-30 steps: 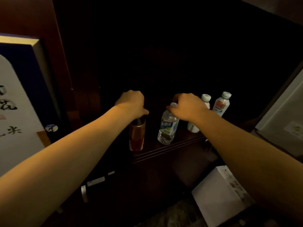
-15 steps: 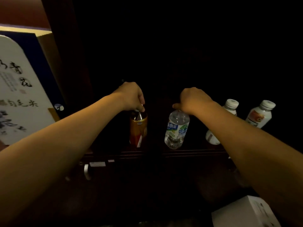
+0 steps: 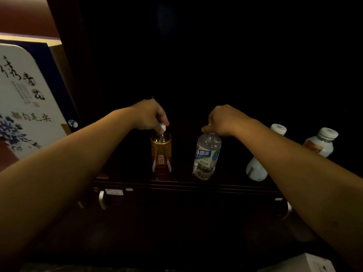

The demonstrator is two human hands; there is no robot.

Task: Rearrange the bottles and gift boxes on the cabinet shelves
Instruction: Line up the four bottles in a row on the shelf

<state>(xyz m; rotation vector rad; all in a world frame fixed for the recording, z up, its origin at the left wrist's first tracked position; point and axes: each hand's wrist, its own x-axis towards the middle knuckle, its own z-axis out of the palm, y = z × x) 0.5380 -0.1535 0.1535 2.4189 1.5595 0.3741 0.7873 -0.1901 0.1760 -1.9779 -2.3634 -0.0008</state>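
A gold and red bottle (image 3: 161,154) stands upright on the dark cabinet shelf (image 3: 176,183), and my left hand (image 3: 150,114) pinches its white cap from above. To its right stands a clear water bottle (image 3: 206,156) with a blue and green label; my right hand (image 3: 224,119) grips its top. Two white bottles stand further right, the nearer one (image 3: 257,167) partly hidden by my right forearm, the other (image 3: 320,143) at the far right. A large white and blue gift box (image 3: 25,99) with calligraphy leans at the left.
The cabinet interior behind the bottles is dark and nothing shows in it. Metal handles (image 3: 103,199) sit below the shelf edge on the cabinet front. A white box (image 3: 306,264) lies at the bottom right corner, low on the floor.
The view has swung so the shelf sits level and centred. Both hands stay on the bottle tops; the gold bottle's white cap now shows under my left fingers.
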